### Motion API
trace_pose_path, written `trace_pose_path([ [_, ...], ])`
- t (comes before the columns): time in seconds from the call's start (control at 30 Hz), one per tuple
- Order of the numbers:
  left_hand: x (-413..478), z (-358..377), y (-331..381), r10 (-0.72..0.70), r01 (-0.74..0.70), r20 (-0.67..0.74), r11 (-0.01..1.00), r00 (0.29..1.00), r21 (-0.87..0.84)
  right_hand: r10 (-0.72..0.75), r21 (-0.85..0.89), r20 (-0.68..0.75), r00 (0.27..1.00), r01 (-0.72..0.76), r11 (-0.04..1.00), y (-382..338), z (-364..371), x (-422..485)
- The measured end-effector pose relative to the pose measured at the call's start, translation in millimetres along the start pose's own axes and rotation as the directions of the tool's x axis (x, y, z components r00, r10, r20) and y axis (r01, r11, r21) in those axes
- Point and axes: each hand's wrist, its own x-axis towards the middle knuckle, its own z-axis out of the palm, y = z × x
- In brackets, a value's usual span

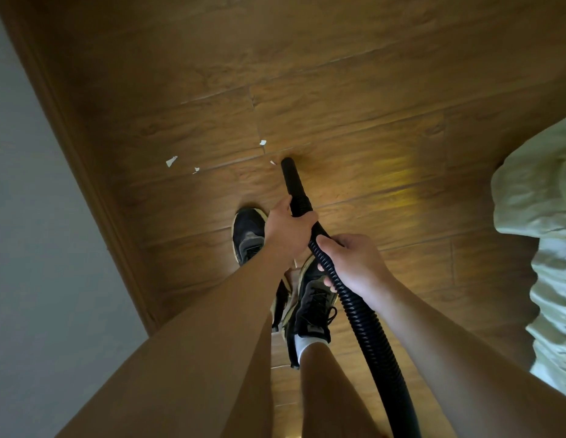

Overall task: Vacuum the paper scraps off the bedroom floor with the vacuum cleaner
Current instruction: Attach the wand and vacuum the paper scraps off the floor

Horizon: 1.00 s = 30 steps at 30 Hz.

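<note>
Both hands grip hose (354, 298); nozzle (289, 172) beside scrap (272, 162)

Wood floor (370, 90): four white scraps (171, 161) scattered left of centre. Two black shoes (248, 232) stand nearer, one ahead of the other.

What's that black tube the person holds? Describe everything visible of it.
The vacuum hose is black, apparently plastic: a ribbed flexible length ending in a smooth, tapering nozzle. It runs from the picture's bottom edge toward the wooden floor, tip beside a small paper scrap. The left hand grips near the nozzle; the right hand grips the ribbed part.
</note>
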Motion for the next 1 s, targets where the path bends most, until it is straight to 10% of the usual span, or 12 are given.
trace_pose_path([
  [1.0,34.9,-70.2,2.3,0.066,-0.065,0.023,0.997,0.998,-0.042,-0.117,-0.083,-0.021,0.993,0.115,0.99,-36.7,57.6,15.4],
])
